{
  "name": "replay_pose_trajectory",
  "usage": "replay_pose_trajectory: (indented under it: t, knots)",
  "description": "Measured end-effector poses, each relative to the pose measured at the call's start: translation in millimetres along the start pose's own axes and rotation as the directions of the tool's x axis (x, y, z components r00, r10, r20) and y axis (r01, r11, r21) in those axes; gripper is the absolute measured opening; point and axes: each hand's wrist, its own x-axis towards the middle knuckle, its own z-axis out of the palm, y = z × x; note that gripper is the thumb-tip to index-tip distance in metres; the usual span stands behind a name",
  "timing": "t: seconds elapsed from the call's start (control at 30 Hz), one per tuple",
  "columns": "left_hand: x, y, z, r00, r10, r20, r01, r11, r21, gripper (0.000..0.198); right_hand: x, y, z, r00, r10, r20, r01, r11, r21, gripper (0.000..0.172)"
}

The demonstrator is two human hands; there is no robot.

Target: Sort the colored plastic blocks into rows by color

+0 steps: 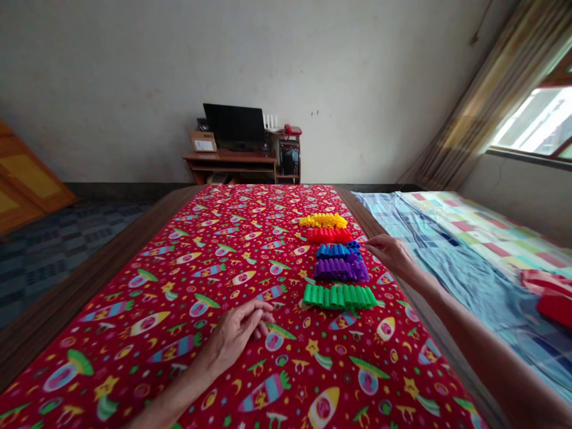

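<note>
Along the right side of a red patterned cloth (179, 316), five rows of small tubes run from near to far: green tubes (340, 297), purple tubes (333, 270), blue tubes (331, 251), red tubes (328, 236) and yellow tubes (322, 221). Just right of the blue row, the person's right hand (394, 255) has its fingertips drawn together; I cannot tell whether they grip anything. Nearer and to the left, the left hand (243, 330) is loosely half-curled, holding nothing I can see.

Dimly lit, daylight from the window (534, 122) at right, near-white glare there, deep shadow beneath the computer desk (230, 156), wide-angle stretch toward the edges, steeply slanted curtain (482, 89), slightly soft distant detail
</note>
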Motion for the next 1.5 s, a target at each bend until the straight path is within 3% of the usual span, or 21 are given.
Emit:
replay_pose_trajectory:
  t: [0.17, 0.33, 0.5, 0.73, 0.97, 1.23, 1.37, 1.5]
  knots:
    - [1, 2, 0.2, 1.000, -0.010, 0.001, 0.010, 1.000, 0.005, 0.037, 0, 7, 20, 0.991, -0.068, 0.119, 0.071, 0.997, -0.028, 0.029]
    - [0, 10, 1.2, 1.000, -0.015, 0.002, 0.015, 1.000, 0.026, 0.038, 2, 6, 26, 0.982, 0.031, 0.189, -0.002, 0.988, -0.152, 0.023]
    - [0, 11, 0.2, 1.000, -0.012, 0.014, 0.011, 0.999, 0.036, 0.037, -2, 16, 19, 0.975, 0.118, 0.191, -0.088, 0.983, -0.159, 0.026]
    - [0, 4, -1.3, 1.000, 0.004, 0.026, -0.005, 0.999, 0.039, 0.037, -12, 18, 14, 0.962, -0.094, 0.258, 0.083, 0.995, 0.052, 0.023]
    - [0, 8, 0.1, 1.000, -0.001, 0.021, -0.001, 0.999, 0.051, 0.035, -12, 16, 9, 0.932, -0.101, 0.349, 0.106, 0.994, 0.004, 0.024]
    - [0, 5, 1.1, 1.000, 0.014, 0.012, -0.015, 0.998, 0.056, 0.034, -26, 34, -6, 0.975, 0.034, 0.219, -0.027, 0.999, -0.034, 0.021]
    - [1, 2, 0.3, 0.999, 0.030, 0.015, -0.031, 0.997, 0.070, 0.035, -27, 17, -19, 0.977, 0.089, 0.196, -0.080, 0.995, -0.053, 0.019]
    - [1, 5, 0.5, 0.999, 0.030, 0.016, -0.031, 0.996, 0.086, 0.035, -22, -7, -16, 0.985, 0.067, 0.157, -0.068, 0.998, 0.000, 0.019]
